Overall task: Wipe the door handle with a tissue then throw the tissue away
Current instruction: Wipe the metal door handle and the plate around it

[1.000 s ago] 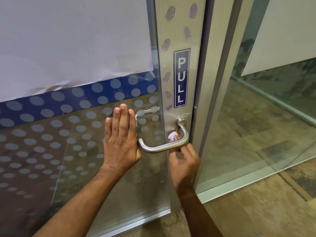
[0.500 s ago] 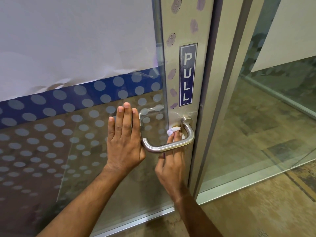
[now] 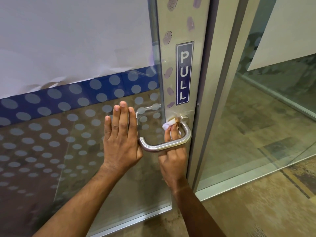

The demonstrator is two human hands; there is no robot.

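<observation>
A brushed steel lever handle (image 3: 171, 145) is fixed to the metal stile of a glass door. My right hand (image 3: 172, 159) reaches up behind the lever, its fingers pinching a small crumpled white tissue (image 3: 168, 125) against the stile close to the handle's round base. My left hand (image 3: 121, 137) lies flat on the glass just left of the lever's free end, fingers straight and together, holding nothing.
A blue PULL sign (image 3: 184, 73) sits on the stile above the handle. The door glass (image 3: 51, 134) carries frosted dots and a blue band. A fixed glass panel (image 3: 265, 117) stands to the right, with patterned carpet (image 3: 265, 211) below.
My right hand has slid the tissue upward behind the lever, from near the bar toward the handle's base. My left hand has stayed pressed on the glass.
</observation>
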